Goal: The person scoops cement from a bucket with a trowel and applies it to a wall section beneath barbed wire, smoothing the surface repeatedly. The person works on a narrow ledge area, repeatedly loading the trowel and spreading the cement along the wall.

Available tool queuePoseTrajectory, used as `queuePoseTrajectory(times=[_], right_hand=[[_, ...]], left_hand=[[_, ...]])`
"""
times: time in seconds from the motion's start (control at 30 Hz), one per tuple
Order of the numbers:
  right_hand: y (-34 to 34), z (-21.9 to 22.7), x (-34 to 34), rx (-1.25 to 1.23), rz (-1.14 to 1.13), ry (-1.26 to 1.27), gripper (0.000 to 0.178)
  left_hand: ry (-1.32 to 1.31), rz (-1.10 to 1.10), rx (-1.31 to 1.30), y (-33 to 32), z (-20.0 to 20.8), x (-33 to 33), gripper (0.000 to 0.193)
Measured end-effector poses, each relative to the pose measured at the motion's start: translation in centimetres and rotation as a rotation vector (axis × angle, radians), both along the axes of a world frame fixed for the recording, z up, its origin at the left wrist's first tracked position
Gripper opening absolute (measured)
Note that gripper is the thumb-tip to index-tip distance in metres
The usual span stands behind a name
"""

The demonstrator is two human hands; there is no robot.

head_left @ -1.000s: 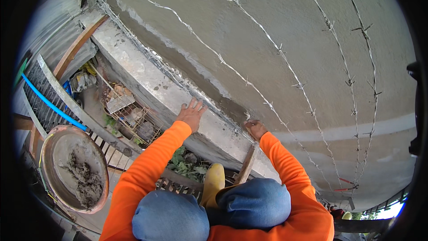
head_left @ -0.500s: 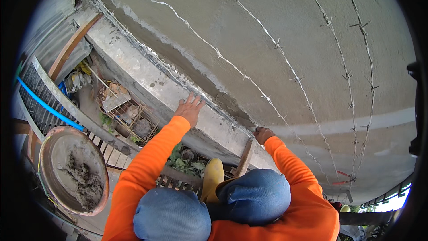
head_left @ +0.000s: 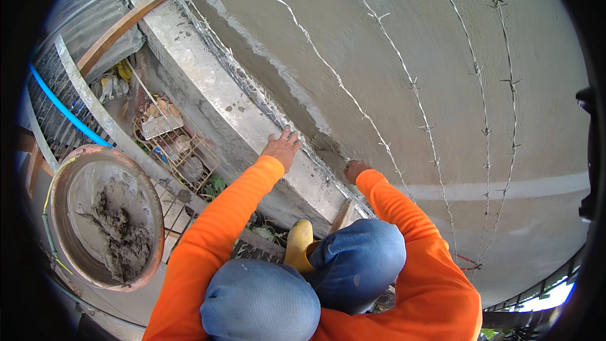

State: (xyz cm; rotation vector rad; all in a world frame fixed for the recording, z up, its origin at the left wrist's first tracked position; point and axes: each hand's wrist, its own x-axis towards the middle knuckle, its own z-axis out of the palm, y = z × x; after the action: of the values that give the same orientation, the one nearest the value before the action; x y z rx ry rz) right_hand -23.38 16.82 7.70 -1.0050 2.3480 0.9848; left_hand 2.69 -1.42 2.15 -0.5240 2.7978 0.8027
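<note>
- In the head view, we see our left hand [head_left: 281, 150] lying palm down on the pale concrete ledge [head_left: 203, 81], its fingers spread and holding nothing; they reach toward the ledge's far edge.
- We see our right hand [head_left: 357, 170] to the right of the left one, low against the grey wall [head_left: 379, 82], where wall and ledge meet. Its fingers are curled in, but their tips are mostly hidden, so we cannot tell whether they grip anything.
- The strip of grey mortar [head_left: 276, 88] we are at runs along the foot of the wall, just beyond the ledge, from far left down to the right hand.
- Strands of barbed wire [head_left: 413, 82] stretch in front of the wall, to the right of both hands, and a red-handled tool [head_left: 466, 259] shows by them at the near right.
- At our near left sits a round basin [head_left: 81, 192] with a heap of dark mortar [head_left: 118, 233] inside, well apart from both hands.
- Beyond the basin we see a bright blue hose [head_left: 66, 110] and a brown wooden plank [head_left: 120, 31], which leans toward the ledge's far end.
- Between basin and ledge, lower down, lies a wire rack [head_left: 203, 151] with rubble on and around it.
- Nearest us are our knees in blue jeans [head_left: 262, 303], our orange sleeves [head_left: 230, 211] on either side, and one yellow boot [head_left: 298, 244] below.
</note>
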Motion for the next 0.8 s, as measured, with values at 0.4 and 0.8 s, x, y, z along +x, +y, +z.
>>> queuePoseTrajectory(times=[0.4, 0.8], right_hand=[[-5.1, 3.7, 4.8, -0.288, 0.001, -0.077, 0.045], [-4.9, 2.6, 1.9, -0.368, -0.276, -0.291, 0.049]], left_hand=[[0.065, 0.031, -0.026, 0.3, -1.1, 0.0, 0.072], [0.005, 0.005, -0.014, -0.1, -0.5, 0.2, 0.074]])
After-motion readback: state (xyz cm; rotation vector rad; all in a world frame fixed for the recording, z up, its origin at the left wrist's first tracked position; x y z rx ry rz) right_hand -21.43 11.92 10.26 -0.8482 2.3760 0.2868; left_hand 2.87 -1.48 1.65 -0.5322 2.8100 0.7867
